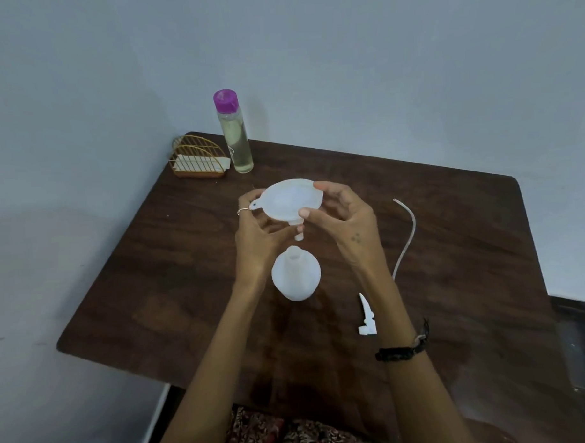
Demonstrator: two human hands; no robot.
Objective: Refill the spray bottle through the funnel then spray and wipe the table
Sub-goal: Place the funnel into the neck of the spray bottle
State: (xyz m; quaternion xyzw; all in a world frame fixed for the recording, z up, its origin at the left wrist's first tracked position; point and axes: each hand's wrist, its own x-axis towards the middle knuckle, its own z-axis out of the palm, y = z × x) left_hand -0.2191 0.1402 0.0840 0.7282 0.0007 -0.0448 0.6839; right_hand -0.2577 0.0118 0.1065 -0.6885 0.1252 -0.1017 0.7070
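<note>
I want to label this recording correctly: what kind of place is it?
Probably a plain room in a home, though I cannot be sure. A dark wooden table stands against a bare pale wall, with a gold wire napkin holder and a purple-capped bottle on it.

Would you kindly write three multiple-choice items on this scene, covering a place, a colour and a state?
1. Where does the gold wire napkin holder stand?
A. far left corner of the dark wooden table
B. near right corner
C. on the floor

2. What colour is the cap of the tall clear bottle of pale liquid?
A. green
B. purple
C. black

3. What is the state of the white plastic spray bottle?
A. sprayer screwed on
B. lying on its side
C. upright, neck open

Answers: 1 A, it stands beside the tall bottle at the far left corner. 2 B, the cap is purple. 3 C, the white trigger sprayer head lies on the table, and both hands hold the translucent white funnel above the neck.
</note>
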